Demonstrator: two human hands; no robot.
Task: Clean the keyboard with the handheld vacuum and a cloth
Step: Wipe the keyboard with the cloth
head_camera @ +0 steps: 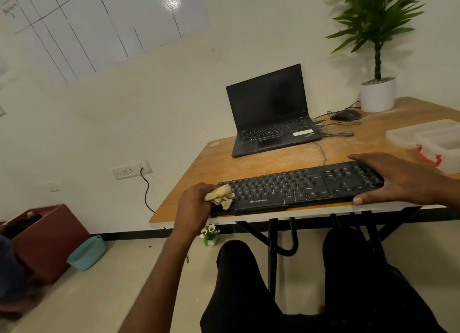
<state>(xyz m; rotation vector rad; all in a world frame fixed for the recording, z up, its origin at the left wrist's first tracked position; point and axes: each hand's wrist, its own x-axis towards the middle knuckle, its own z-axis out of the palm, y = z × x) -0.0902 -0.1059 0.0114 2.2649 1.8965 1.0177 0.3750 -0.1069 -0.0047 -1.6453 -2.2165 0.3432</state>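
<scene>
An open black laptop, mouse, potted plant and clear plastic containers sit on the wooden table.

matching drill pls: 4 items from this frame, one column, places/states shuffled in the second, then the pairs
Items:
1. cloth
2. right hand
3. laptop
4. mouse

Places/states:
A. beside the white plant pot
B. open, screen dark
C. bunched in the left hand at the keyboard's left end
D. spread over the keyboard's right end

Pairs: 1-C, 2-D, 3-B, 4-A
</scene>
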